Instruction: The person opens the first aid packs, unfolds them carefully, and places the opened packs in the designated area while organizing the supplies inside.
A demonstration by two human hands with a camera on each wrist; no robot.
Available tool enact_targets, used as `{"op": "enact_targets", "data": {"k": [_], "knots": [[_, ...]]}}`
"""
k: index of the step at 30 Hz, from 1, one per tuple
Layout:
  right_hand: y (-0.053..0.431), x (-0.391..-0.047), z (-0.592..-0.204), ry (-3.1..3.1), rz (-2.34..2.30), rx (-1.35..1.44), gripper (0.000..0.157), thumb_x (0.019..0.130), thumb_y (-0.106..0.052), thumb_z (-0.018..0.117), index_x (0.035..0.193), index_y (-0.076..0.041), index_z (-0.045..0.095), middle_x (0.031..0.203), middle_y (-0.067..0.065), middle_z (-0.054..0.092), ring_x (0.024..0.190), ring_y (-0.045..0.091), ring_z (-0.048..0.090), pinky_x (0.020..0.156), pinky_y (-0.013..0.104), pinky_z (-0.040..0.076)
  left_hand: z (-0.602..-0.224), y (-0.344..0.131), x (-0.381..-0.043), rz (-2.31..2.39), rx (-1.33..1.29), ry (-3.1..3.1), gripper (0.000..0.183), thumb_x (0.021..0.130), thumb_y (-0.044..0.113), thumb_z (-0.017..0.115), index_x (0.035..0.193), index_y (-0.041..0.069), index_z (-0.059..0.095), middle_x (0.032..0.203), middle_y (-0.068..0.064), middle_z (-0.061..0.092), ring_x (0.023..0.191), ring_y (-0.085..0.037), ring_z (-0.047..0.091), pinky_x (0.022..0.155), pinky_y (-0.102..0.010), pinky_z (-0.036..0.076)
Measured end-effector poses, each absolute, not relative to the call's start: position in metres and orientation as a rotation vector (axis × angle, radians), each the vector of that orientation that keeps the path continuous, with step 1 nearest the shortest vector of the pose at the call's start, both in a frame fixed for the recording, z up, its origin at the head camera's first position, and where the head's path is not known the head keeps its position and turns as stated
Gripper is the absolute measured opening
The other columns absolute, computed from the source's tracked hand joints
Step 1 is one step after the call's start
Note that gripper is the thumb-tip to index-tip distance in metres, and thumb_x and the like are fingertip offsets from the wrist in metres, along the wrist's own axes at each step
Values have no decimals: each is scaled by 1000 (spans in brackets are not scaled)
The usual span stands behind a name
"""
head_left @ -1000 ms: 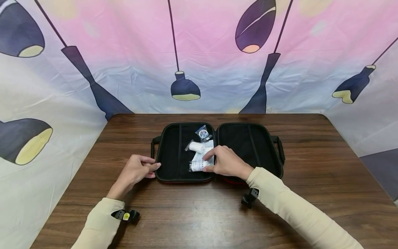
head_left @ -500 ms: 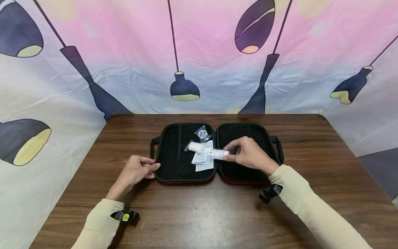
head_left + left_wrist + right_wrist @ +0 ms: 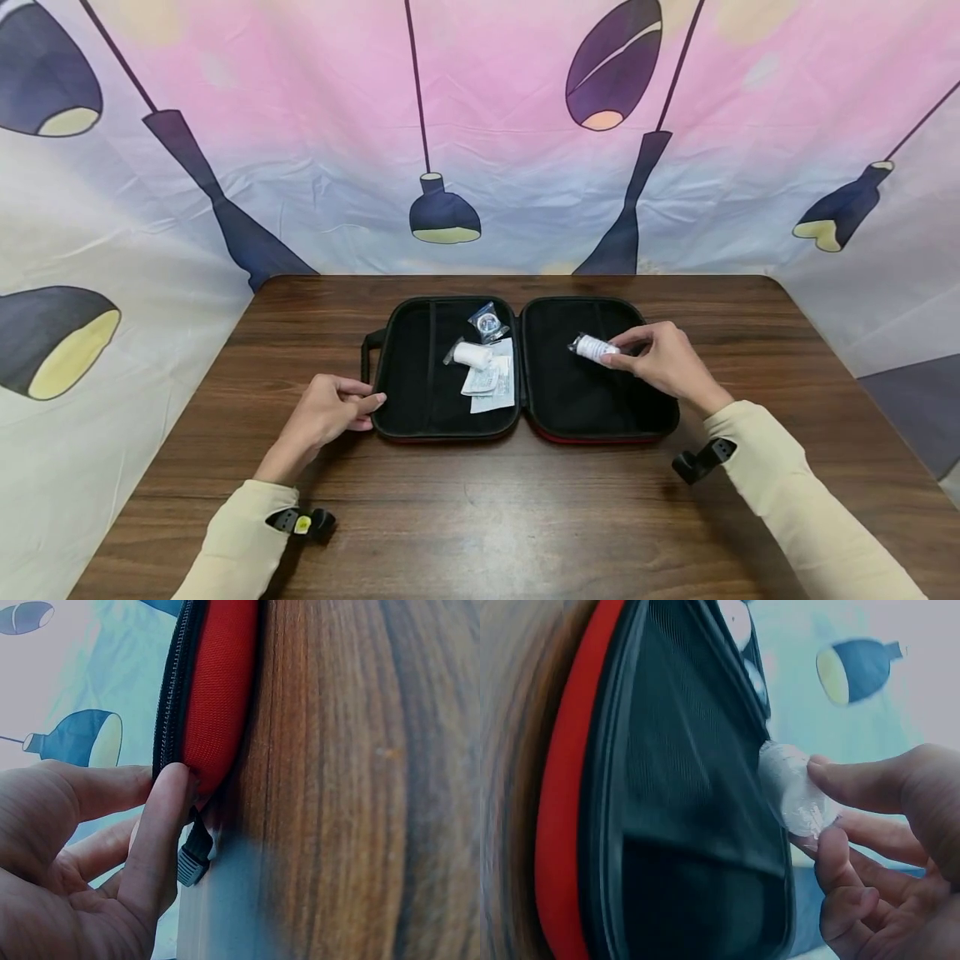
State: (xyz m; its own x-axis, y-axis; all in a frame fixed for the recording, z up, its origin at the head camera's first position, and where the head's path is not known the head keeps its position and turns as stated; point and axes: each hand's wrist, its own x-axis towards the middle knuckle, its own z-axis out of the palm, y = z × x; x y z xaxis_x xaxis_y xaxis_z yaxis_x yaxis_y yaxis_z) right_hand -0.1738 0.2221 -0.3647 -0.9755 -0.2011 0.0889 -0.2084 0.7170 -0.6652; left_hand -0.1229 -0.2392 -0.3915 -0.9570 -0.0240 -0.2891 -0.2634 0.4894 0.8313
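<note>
An unzipped red case with a black lining (image 3: 408, 375) lies spread flat, its two halves side by side. My left hand (image 3: 330, 412) pinches the left half's near corner between thumb and fingers, by the zipper edge (image 3: 171, 697). Over the right half, my right hand (image 3: 663, 362) holds a plastic-wrapped white bandage roll (image 3: 595, 347) by one end, between thumb and fingertips. The right wrist view shows the roll (image 3: 791, 787) above the lining. In the left half lie another white roll (image 3: 472, 356), flat printed packets (image 3: 491, 390) and a small clear-wrapped item (image 3: 487, 322).
The case rests on a brown wooden table (image 3: 465, 517). A carry handle (image 3: 367, 354) sticks out at the case's left side. Behind the table hangs a cloth backdrop (image 3: 330, 167) printed with lamps. A zipper pull (image 3: 195, 859) dangles at the held corner.
My right hand has lifted the bandage roll off the packets in the left half and carried it rightward over the right half. The left hand stays at the corner.
</note>
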Motion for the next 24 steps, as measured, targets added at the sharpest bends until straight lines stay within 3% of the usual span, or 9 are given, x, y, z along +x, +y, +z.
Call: {"op": "enact_targets", "data": {"k": [13,21,24], "knots": [[244,-191,-379,-2846,1021,188,33,91,-26,79,107,2,76,97,19,74,83,29,66,66,35,52,-392,-239,-122,1462,-240,2506,42,96,15,72,126,-14,62,97,-16,73,69,-18,73,67,-30,61],[243,-199,-384,-2855,913,110,33,91,-25,78,106,4,75,94,20,73,85,36,66,76,52,51,-393,-239,-123,1464,-238,2504,42,97,15,71,126,-14,62,95,-15,73,69,-18,73,66,-30,61],[242,-201,-385,-2891,886,77,37,91,-26,78,113,4,73,98,21,73,89,38,66,83,57,48,-393,-239,-123,1459,-254,2504,42,96,15,72,126,-13,62,92,-13,74,68,-17,73,66,-29,61]]}}
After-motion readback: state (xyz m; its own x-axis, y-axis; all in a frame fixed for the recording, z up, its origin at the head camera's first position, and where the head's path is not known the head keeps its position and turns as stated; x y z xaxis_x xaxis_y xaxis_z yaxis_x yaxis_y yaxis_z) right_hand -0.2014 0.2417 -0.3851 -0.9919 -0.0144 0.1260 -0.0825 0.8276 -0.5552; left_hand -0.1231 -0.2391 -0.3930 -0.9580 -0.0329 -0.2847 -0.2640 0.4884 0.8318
